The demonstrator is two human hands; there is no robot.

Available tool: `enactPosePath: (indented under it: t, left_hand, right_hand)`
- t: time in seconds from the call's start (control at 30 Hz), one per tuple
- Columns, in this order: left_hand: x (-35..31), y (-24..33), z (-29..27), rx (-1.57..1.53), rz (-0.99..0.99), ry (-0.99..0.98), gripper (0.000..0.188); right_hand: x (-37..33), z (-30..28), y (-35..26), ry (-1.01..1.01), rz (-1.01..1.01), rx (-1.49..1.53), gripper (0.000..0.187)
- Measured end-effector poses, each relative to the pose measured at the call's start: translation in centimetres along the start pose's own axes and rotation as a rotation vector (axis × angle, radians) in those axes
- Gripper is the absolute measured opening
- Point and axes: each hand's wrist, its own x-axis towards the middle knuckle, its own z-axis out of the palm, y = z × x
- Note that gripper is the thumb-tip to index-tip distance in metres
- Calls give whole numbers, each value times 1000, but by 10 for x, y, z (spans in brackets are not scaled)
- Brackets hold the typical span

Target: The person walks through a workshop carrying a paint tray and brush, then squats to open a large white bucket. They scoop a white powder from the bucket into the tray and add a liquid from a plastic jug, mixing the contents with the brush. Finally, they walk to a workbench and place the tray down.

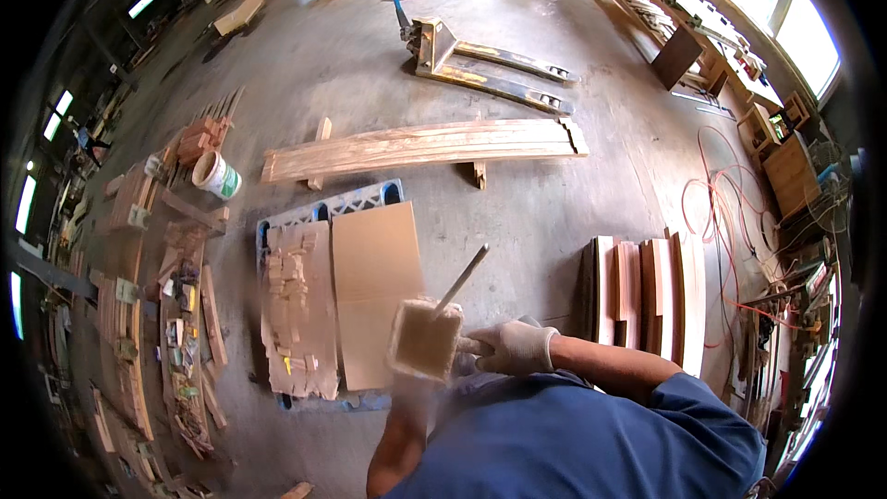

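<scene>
A square, pale-rimmed tub (pixel 426 340) is held up close in front of my body, its inside tan. A thin stick (pixel 462 275) leans out of it toward the upper right. My left hand (pixel 418 392) is under the tub's near side, blurred and mostly hidden, and the forearm leads straight to it. My right hand (pixel 513 348), in a whitish glove, has its bent fingers against the tub's right side. Just beyond the tub, a flat cardboard sheet (pixel 377 268) lies on a blue pallet (pixel 360 196), beside a layer of small wood pieces (pixel 294 277).
Long boards (pixel 416 150) rest on crosspieces ahead. A yellow pallet jack (pixel 471 60) stands beyond them. Stacked planks (pixel 688 300) are at my right, with red hoses (pixel 716 180) past them. A white bucket (pixel 217 176) and timber piles (pixel 189 333) line the left.
</scene>
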Motion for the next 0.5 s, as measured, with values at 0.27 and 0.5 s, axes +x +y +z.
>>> enactPosePath:
  t: [0.27, 0.5]
  left_hand:
    - [142, -46, 13, 5, -36, 5, 16]
    - [245, -71, 54, 131, -223, 200, 16]
  right_hand:
    - [112, -124, 67, -58, -67, -27, 43]
    - [189, -287, 86, -158, -158, -68, 51]
